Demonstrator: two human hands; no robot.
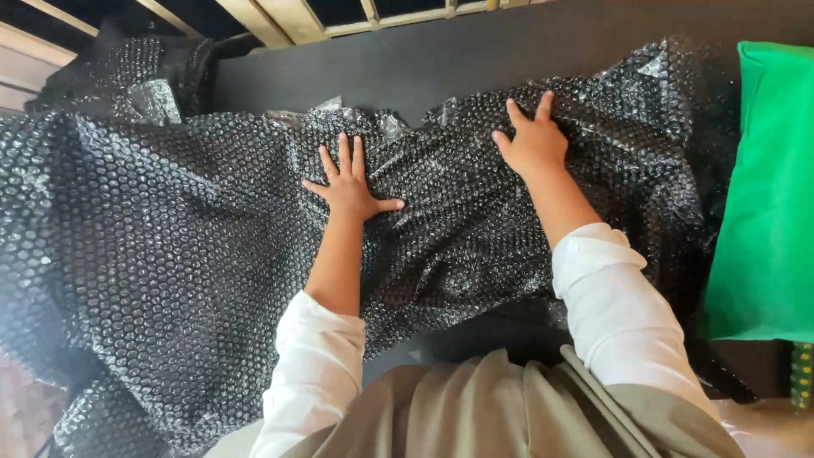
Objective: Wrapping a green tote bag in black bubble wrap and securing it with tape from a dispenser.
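Observation:
A large sheet of black bubble wrap [170,254] lies spread and crumpled over a dark table [441,59]. My left hand [348,182] rests flat on the wrap near its middle, fingers spread and pointing away from me. My right hand [532,140] presses flat on the wrap further right and further back, fingers apart. Neither hand grips anything. Both arms wear white sleeves pushed up the forearm.
A bright green sheet or bag [763,195] lies at the right edge of the table. More bubble wrap [136,76] bunches at the far left. Pale wooden slats [280,17] run behind the table. The wrap hangs over the table's left near edge.

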